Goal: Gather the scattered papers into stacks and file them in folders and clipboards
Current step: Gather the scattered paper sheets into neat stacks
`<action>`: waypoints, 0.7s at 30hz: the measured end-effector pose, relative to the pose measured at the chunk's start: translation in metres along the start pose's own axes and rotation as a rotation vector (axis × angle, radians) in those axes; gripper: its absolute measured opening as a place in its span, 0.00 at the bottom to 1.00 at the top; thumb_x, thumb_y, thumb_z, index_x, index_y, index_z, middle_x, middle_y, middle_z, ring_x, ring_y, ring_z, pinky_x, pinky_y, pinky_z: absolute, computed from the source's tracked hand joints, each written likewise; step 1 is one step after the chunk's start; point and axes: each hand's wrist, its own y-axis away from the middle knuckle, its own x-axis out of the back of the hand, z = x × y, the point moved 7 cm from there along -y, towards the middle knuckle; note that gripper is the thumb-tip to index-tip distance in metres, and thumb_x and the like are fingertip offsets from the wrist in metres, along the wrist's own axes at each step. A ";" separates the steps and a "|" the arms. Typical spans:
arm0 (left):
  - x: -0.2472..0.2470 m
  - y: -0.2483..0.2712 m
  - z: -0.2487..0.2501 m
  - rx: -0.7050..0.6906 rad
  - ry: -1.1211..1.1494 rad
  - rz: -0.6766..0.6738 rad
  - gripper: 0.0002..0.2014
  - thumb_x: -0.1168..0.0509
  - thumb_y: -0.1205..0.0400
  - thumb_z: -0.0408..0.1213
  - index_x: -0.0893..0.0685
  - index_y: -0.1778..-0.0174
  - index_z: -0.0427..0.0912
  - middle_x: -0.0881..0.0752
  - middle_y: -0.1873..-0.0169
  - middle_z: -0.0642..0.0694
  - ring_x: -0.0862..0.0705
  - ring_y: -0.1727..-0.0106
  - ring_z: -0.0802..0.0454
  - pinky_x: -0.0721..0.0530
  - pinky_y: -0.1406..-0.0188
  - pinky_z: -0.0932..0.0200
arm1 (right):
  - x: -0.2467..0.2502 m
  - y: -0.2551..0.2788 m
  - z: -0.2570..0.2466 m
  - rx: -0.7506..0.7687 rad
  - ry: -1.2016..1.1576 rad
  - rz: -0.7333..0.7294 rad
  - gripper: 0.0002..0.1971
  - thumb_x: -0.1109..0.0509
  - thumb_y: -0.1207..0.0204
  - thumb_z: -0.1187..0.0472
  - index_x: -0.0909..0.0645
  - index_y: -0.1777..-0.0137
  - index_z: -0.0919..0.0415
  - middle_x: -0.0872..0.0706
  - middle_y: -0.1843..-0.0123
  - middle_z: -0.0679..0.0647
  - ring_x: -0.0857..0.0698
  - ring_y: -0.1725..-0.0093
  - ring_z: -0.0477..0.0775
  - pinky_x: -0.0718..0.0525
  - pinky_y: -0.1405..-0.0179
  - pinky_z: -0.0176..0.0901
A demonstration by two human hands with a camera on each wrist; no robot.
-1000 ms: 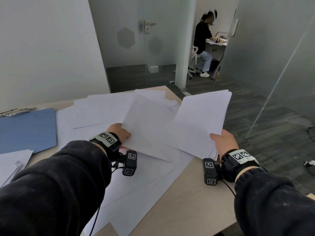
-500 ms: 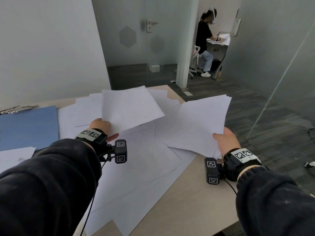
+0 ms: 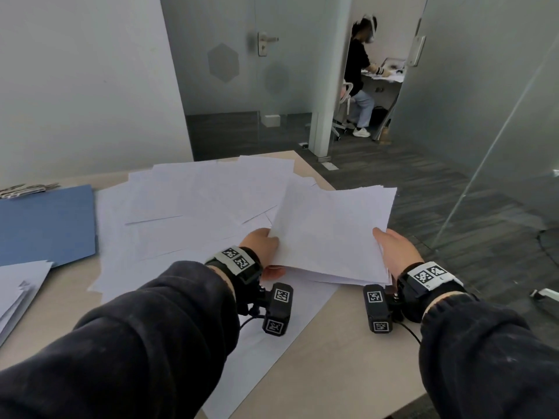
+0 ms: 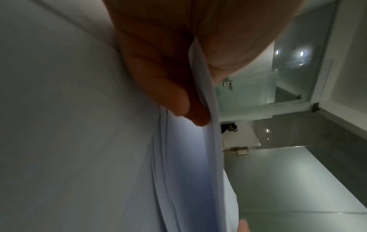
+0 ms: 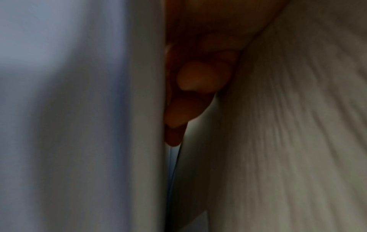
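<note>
Glass partitions stand behind the bench (image 3: pixel 332 358), where the left hand (image 3: pixel 261 241) and right hand (image 3: pixel 393 247) each pinch a side of a paper stack (image 3: pixel 329 234) held above its right edge, probably to square it before filing

left grip (image 3: pixel 262 247) pinching, right grip (image 3: pixel 393 247) (likewise)

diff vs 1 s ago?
Left hand carried its single sheet rightward onto the held stack and now holds that stack's left edge. Right hand keeps its grip on the stack's right edge. Blue folder and loose papers unchanged.
</note>
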 end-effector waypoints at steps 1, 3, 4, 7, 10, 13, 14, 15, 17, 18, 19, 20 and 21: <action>-0.005 0.001 -0.001 0.008 -0.022 -0.015 0.08 0.43 0.13 0.34 0.20 0.44 0.44 0.16 0.52 0.38 0.14 0.60 0.39 0.10 0.60 0.37 | 0.000 -0.001 0.000 -0.017 0.012 -0.005 0.17 0.41 0.12 0.48 0.19 0.39 0.60 0.14 0.35 0.56 0.17 0.35 0.59 0.23 0.28 0.53; -0.012 0.001 -0.002 0.010 -0.089 -0.047 0.08 0.43 0.13 0.36 0.20 0.43 0.44 0.16 0.51 0.37 0.13 0.59 0.38 0.10 0.60 0.36 | -0.002 0.000 0.000 -0.031 -0.017 -0.032 0.17 0.37 0.14 0.46 0.18 0.42 0.61 0.12 0.39 0.54 0.14 0.38 0.58 0.21 0.31 0.52; -0.014 0.001 -0.002 0.007 -0.120 -0.064 0.07 0.43 0.13 0.36 0.20 0.45 0.44 0.15 0.49 0.37 0.13 0.57 0.37 0.10 0.60 0.35 | -0.004 0.000 0.001 -0.036 -0.061 -0.050 0.13 0.34 0.15 0.50 0.16 0.45 0.59 0.10 0.42 0.56 0.12 0.41 0.60 0.19 0.32 0.55; -0.016 0.005 0.002 0.012 -0.252 -0.112 0.10 0.42 0.13 0.42 0.18 0.46 0.41 0.13 0.49 0.37 0.12 0.61 0.41 0.08 0.68 0.46 | -0.006 -0.003 0.006 -0.016 -0.098 -0.086 0.05 0.28 0.19 0.66 0.14 0.48 0.57 0.08 0.44 0.59 0.11 0.42 0.66 0.17 0.32 0.65; 0.001 0.010 0.014 -0.042 -0.410 -0.059 0.16 0.41 0.13 0.51 0.17 0.45 0.42 0.11 0.56 0.44 0.12 0.68 0.51 0.16 0.77 0.62 | -0.004 -0.008 0.011 -0.017 -0.057 -0.060 0.08 0.28 0.22 0.70 0.14 0.46 0.59 0.08 0.46 0.61 0.10 0.44 0.68 0.16 0.34 0.67; 0.027 0.006 0.031 -0.195 -0.654 0.018 0.14 0.39 0.15 0.50 0.16 0.48 0.44 0.10 0.56 0.48 0.13 0.63 0.52 0.15 0.67 0.58 | 0.002 -0.009 0.012 -0.010 -0.046 0.022 0.10 0.30 0.22 0.69 0.17 0.42 0.61 0.10 0.44 0.62 0.11 0.44 0.68 0.16 0.35 0.66; 0.035 0.005 0.035 -0.247 -0.783 0.046 0.13 0.38 0.16 0.49 0.15 0.49 0.45 0.10 0.55 0.48 0.13 0.60 0.51 0.14 0.61 0.56 | 0.004 -0.008 0.011 -0.006 -0.036 0.053 0.10 0.31 0.21 0.68 0.18 0.42 0.59 0.11 0.43 0.61 0.12 0.43 0.67 0.16 0.35 0.64; 0.041 0.006 0.037 -0.280 -0.915 0.064 0.12 0.36 0.17 0.50 0.15 0.49 0.46 0.11 0.53 0.49 0.14 0.56 0.51 0.14 0.55 0.56 | 0.005 -0.007 0.011 -0.002 -0.040 0.076 0.10 0.33 0.20 0.68 0.20 0.42 0.57 0.12 0.43 0.60 0.13 0.43 0.66 0.16 0.35 0.62; 0.043 0.005 0.032 -0.318 -1.135 0.036 0.14 0.33 0.20 0.54 0.16 0.44 0.52 0.14 0.43 0.52 0.16 0.45 0.52 0.18 0.44 0.56 | 0.008 -0.006 0.012 -0.012 -0.074 0.123 0.10 0.35 0.19 0.68 0.22 0.40 0.56 0.14 0.43 0.58 0.15 0.44 0.64 0.17 0.35 0.59; 0.042 0.007 0.027 -0.324 -1.213 0.004 0.18 0.32 0.21 0.57 0.17 0.39 0.54 0.17 0.38 0.53 0.18 0.39 0.51 0.20 0.39 0.56 | 0.009 -0.006 0.014 -0.016 -0.079 0.151 0.11 0.35 0.20 0.67 0.22 0.39 0.56 0.14 0.43 0.57 0.15 0.43 0.64 0.17 0.35 0.59; 0.040 0.010 0.022 -0.329 -1.265 -0.025 0.23 0.31 0.23 0.60 0.19 0.34 0.55 0.20 0.34 0.53 0.20 0.35 0.50 0.22 0.35 0.54 | 0.011 -0.008 0.016 -0.016 -0.085 0.176 0.13 0.34 0.21 0.64 0.21 0.37 0.56 0.14 0.42 0.57 0.14 0.42 0.64 0.17 0.35 0.61; 0.036 0.014 0.019 -0.343 -1.300 -0.054 0.29 0.30 0.25 0.63 0.21 0.31 0.57 0.23 0.30 0.53 0.23 0.31 0.49 0.23 0.31 0.51 | 0.012 -0.009 0.018 -0.019 -0.097 0.190 0.16 0.34 0.24 0.62 0.21 0.36 0.56 0.13 0.41 0.57 0.14 0.42 0.65 0.17 0.34 0.63; 0.030 0.019 0.015 -0.358 -1.328 -0.094 0.33 0.29 0.28 0.66 0.24 0.28 0.58 0.26 0.27 0.53 0.26 0.27 0.49 0.25 0.29 0.47 | 0.012 -0.010 0.020 -0.019 -0.118 0.195 0.18 0.34 0.25 0.61 0.21 0.35 0.55 0.13 0.40 0.57 0.14 0.41 0.66 0.16 0.34 0.65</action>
